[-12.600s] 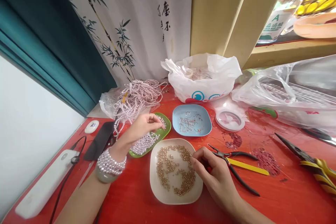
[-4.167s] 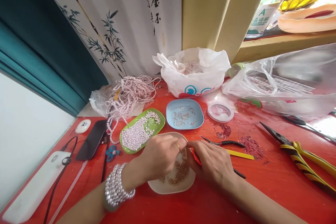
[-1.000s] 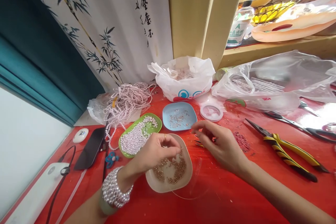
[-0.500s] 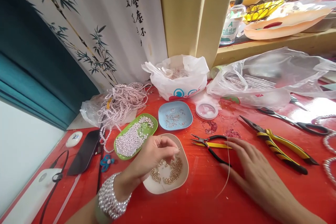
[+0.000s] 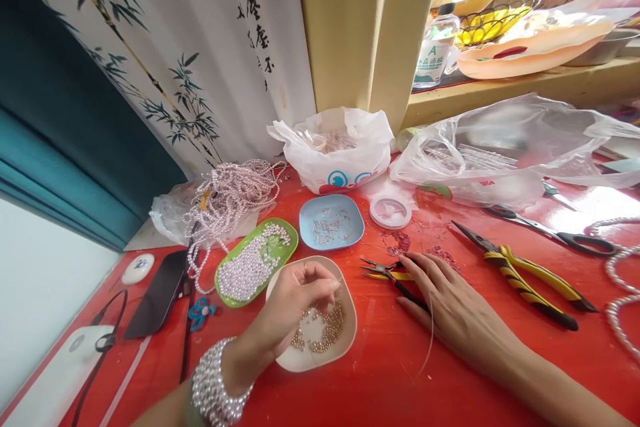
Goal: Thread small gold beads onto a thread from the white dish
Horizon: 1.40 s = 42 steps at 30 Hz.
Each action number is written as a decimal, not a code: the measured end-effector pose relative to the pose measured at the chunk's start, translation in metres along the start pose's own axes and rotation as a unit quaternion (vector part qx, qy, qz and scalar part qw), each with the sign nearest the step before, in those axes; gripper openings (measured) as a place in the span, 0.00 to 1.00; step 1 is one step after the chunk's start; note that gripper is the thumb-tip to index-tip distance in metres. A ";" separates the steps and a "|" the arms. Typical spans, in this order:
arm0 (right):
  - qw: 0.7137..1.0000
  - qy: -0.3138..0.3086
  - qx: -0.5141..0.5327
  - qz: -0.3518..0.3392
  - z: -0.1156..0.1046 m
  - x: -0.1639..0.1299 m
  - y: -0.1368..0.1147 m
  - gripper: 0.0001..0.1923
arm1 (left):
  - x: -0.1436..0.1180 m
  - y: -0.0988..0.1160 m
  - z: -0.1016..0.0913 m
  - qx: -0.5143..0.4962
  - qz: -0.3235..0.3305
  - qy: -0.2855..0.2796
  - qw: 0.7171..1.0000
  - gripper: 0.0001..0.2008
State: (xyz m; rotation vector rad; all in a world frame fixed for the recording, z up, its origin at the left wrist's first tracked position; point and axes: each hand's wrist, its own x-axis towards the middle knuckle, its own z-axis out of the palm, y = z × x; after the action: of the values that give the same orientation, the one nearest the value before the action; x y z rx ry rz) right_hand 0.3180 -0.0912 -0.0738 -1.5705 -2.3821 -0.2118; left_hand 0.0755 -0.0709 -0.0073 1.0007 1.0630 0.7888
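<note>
Gold beads lie loose in a cream dish, gathered mostly toward its right side, with a pale bare patch in the middle. The left hand is above the dish, covering part of it; its grip is pressed together at thumb and forefinger, and anything between the tips is too small to make out. A ring sits on a finger, and a pearl bracelet wraps the wrist.

To the dish's right are small black-handled pliers, the jaws pointing toward the dish. The right hand reaches over their handles, its grip spread, thumb apart from the fingers; I cannot tell how firmly it touches them. A thin clear thread curves down beside that thumb.

Behind the dish, a green tray holds pale pearl beads, and a blue tray holds small metal pins. Farther right on the red desk lie larger yellow-and-black pliers and scissors. Strung pearls heap up behind the green tray; a white plastic bag stands behind the blue one.
</note>
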 end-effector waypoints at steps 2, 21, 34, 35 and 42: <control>1.000 0.014 0.006 0.018 -0.004 0.002 -0.001 0.26 | 0.000 0.000 0.001 0.003 0.005 0.003 1.000 0.06; 0.874 -0.137 0.442 0.149 -0.070 0.010 -0.066 0.11 | -0.002 -0.001 0.005 0.045 0.045 0.065 0.996 0.06; 0.882 -0.159 0.424 0.127 -0.062 0.014 -0.070 0.10 | -0.002 -0.004 0.005 0.100 0.066 0.066 0.991 0.06; 0.882 -0.159 0.425 0.128 -0.061 0.013 -0.070 0.10 | -0.002 -0.005 0.005 0.106 0.068 0.069 0.990 0.06; 0.883 -0.153 0.423 0.132 -0.059 0.015 -0.069 0.09 | -0.002 -0.006 0.004 0.127 0.070 0.076 0.987 0.06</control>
State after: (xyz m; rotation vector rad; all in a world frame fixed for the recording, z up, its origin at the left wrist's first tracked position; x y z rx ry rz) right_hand 0.2580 -0.1218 -0.0105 -1.4836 -1.9429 1.0571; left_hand 0.0794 -0.0766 -0.0119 1.2580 1.2573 0.8678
